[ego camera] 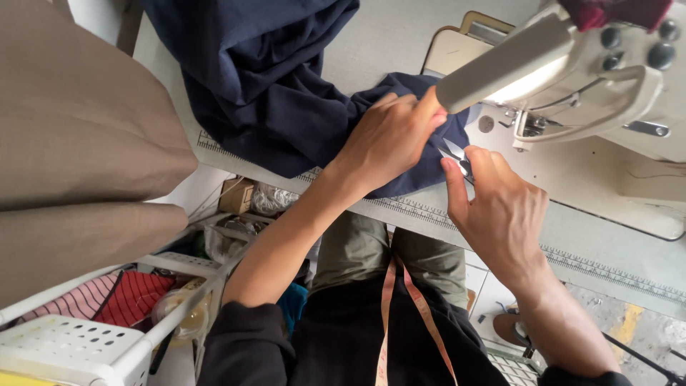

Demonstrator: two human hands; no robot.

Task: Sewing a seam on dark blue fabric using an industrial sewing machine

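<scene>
Black sleeves and an orange tape measure (389,307) hanging down my front sat closest to view. My left hand (389,139) lay on the navy cloth (271,93), fingers (429,107) closed, pinching its edge beside the sewing machine (593,78). My right hand (500,211) held small scissors (457,157) at that same edge, fingers wrapped about them. Cloth was spread over the pale counter (586,236), bunched toward the far side, beside tan fabric (78,143).

The left hand (389,139) presses navy cloth (271,86) on the desk (400,36) while the right hand (500,207) beside it holds small scissors (457,159).
</scene>
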